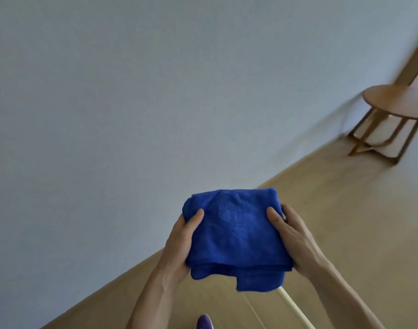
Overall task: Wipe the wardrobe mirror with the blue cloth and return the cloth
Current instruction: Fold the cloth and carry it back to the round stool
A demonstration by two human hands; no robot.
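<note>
We hold the folded blue cloth low in the centre of the frame, between our hands: left hand grips its left edge, thumb on top, right hand clasps its right edge likewise. A round wooden table stands at upper right.

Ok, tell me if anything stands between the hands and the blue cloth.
Nothing does: the left hand and the right hand grip the folded blue cloth by its sides, thumbs on top. The mirror is not in view.
</note>
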